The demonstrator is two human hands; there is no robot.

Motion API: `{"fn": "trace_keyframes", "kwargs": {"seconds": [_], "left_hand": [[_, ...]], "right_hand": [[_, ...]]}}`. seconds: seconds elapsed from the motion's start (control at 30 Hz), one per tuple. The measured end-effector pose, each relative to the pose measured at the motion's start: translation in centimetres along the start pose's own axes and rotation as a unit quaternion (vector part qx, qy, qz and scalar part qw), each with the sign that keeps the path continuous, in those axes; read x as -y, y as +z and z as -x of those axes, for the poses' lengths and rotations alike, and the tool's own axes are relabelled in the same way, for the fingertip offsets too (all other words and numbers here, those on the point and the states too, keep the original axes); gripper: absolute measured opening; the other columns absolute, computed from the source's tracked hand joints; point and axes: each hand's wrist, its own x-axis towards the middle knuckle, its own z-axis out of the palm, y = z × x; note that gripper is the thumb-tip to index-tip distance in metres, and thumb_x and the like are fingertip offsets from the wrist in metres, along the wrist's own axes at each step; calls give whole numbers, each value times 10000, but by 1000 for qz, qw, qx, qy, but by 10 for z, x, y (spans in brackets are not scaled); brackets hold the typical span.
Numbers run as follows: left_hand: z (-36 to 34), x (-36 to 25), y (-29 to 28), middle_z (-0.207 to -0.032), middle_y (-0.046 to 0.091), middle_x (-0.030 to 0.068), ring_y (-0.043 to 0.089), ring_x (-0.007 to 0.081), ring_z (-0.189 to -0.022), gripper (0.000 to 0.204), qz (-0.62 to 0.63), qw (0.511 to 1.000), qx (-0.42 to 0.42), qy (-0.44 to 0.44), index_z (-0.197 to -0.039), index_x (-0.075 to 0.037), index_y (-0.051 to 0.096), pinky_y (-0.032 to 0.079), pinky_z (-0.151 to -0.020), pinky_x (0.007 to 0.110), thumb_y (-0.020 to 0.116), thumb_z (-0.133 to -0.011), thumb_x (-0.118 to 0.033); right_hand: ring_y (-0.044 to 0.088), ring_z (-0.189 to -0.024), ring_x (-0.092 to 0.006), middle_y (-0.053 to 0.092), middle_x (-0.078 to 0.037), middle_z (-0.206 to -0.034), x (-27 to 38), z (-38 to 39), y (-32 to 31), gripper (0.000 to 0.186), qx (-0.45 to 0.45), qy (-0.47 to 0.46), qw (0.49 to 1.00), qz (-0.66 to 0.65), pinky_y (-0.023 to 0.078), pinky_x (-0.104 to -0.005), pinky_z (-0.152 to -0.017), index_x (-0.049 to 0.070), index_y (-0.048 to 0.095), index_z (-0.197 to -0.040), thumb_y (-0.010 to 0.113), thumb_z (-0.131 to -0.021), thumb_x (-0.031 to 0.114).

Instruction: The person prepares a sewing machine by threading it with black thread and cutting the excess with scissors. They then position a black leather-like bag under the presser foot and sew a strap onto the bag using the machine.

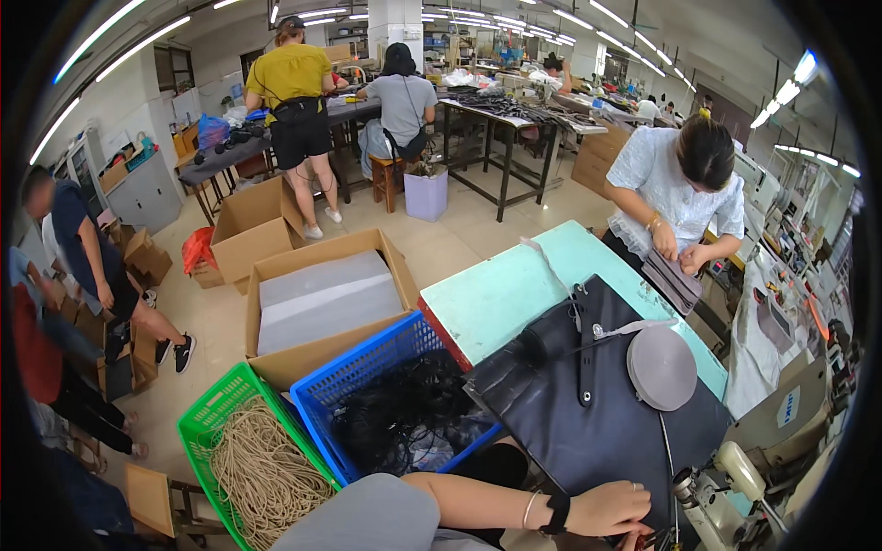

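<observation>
My left hand (606,505), with a dark watch and a bracelet, reaches over the lower edge of a dark leather-like sheet (606,422) beside a sewing machine (740,482). Its fingers curl down over small red and dark items at the bottom edge; what they grip is unclear. A grey roll of tape (661,367) lies on the sheet near a black strip (585,358). A thin metal rod (667,450) runs down beside my hand. I cannot make out my right hand.
A blue crate (308,404) of black cord, a green crate (197,432) of beige cord and open cartons (266,211) stand left. A mint board (487,285) lies ahead. A seated co-worker (689,174) handles grey pieces at the right; others stand left and behind.
</observation>
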Motion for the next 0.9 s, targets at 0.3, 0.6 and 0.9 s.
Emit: {"fn": "trace_keyframes", "kwargs": {"seconds": [0.3, 0.6, 0.9], "left_hand": [[-13, -43, -35, -900, 643, 53, 488, 265, -1149, 217, -123, 957, 43, 260, -938, -105, 611, 308, -1009, 481, 569, -815, -278], [-31, -14, 12, -561, 541, -7, 578, 196, -693, 163, -146, 946, 30, 289, -561, -157, 619, 251, -1079, 526, 587, -718, -182], [-35, 19, 10, -552, 553, 77, 568, 302, -621, 129, -60, 971, 94, 211, -607, -110, 598, 462, -680, 407, 602, -687, -211]], "right_hand": [[395, -523, -73, 507, -11, -671, -3, 25, -10, 88, 41, 46, 984, -165, 322, -226, -479, 2, 557, -890, 589, -897, 84], [323, -483, -52, 425, 35, -584, 8, 22, -28, 63, 48, 19, 990, -127, 250, -220, -454, 35, 580, -857, 592, -894, 86], [328, -493, -51, 432, 42, -605, 4, 13, -32, 102, 112, 28, 988, -105, 254, -222, -464, 10, 609, -883, 604, -887, 111]]}}
